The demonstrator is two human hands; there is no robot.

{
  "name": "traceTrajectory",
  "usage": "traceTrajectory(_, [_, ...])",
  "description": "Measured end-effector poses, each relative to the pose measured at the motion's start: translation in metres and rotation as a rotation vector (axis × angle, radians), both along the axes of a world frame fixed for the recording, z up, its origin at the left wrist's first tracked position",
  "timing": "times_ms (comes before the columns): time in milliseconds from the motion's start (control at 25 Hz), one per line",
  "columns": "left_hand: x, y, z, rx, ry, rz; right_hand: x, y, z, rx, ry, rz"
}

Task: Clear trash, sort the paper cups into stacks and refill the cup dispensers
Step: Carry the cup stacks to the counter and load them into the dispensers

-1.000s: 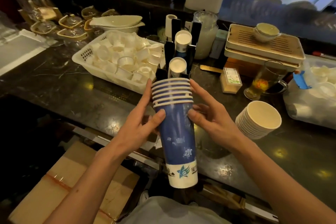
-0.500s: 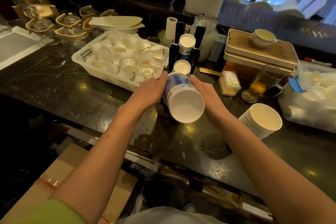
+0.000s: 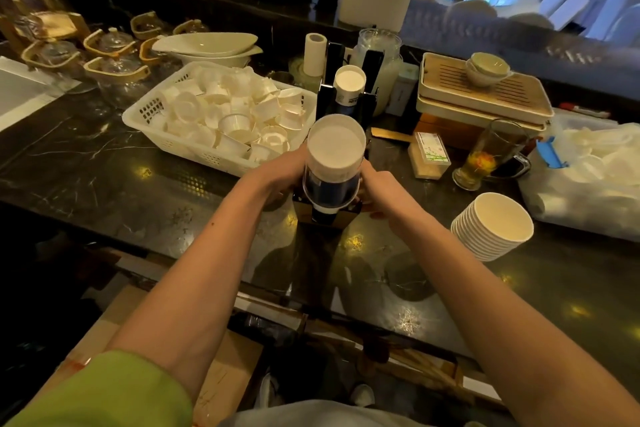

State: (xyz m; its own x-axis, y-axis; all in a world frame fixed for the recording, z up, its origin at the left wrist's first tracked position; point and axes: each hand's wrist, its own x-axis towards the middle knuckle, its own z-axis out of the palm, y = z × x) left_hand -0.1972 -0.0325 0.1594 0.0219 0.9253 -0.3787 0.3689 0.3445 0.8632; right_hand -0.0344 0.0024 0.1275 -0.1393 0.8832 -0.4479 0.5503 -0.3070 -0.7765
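Observation:
A stack of blue paper cups point(image 3: 334, 163) stands upside down in the front slot of the black cup dispenser point(image 3: 325, 215), white base facing me. My left hand point(image 3: 280, 173) grips its left side and my right hand point(image 3: 375, 189) its right side, low near the dispenser. Behind it, the rear slot of the dispenser holds another inverted cup stack point(image 3: 349, 85). A tilted stack of white paper cups point(image 3: 493, 227) lies on the counter to the right.
A white basket point(image 3: 194, 149) of small white cups sits left of the dispenser. To the right stand a glass of tea point(image 3: 485, 156), a small box point(image 3: 431, 154), stacked trays point(image 3: 481, 97) and a plastic bag of cups point(image 3: 595, 177). Cardboard point(image 3: 221, 367) lies below the dark marble counter.
The blue cup stack was flipped from rims-up in front of me to upside down and lowered into the dispenser's front slot, both hands moving forward with it.

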Motion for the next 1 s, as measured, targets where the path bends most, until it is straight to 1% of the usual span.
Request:
traceTrajectory(80, [0.0,0.005,-0.008,-0.035,-0.069,0.045,-0.002,0.003,-0.006,-0.025,-0.012,-0.011])
traceTrajectory(240, [-0.002,0.012,-0.034,-0.131,-0.127,0.068,-0.009,0.006,-0.019,-0.094,0.018,-0.063])
traceTrajectory(360, [0.0,0.008,-0.05,-0.073,-0.194,0.109,-0.006,0.006,-0.026,-0.157,0.024,-0.057])
traceTrajectory(480, [0.0,-0.001,-0.058,0.034,-0.24,0.058,-0.002,0.002,-0.028,-0.179,0.074,-0.023])
traceTrajectory(560, [-0.005,-0.007,-0.064,0.075,-0.246,0.041,-0.002,-0.004,-0.026,-0.117,0.119,0.027])
traceTrajectory(600, [-0.008,-0.011,-0.067,0.109,-0.231,0.026,-0.001,-0.009,-0.025,-0.047,0.167,0.056])
traceTrajectory(680, [-0.011,-0.017,-0.076,0.224,-0.185,0.002,0.004,-0.021,-0.02,0.162,0.246,0.15])
traceTrajectory(760, [-0.013,-0.02,-0.085,0.322,-0.106,-0.008,0.007,-0.027,-0.023,0.332,0.222,0.218])
traceTrajectory(800, [-0.012,-0.02,-0.088,0.352,-0.063,0.002,0.007,-0.027,-0.028,0.387,0.193,0.21])
traceTrajectory(880, [-0.009,-0.017,-0.092,0.391,-0.008,0.011,0.005,-0.023,-0.037,0.44,0.153,0.165])
traceTrajectory(1000, [-0.008,-0.015,-0.093,0.406,0.007,0.01,0.002,-0.019,-0.043,0.445,0.12,0.16])
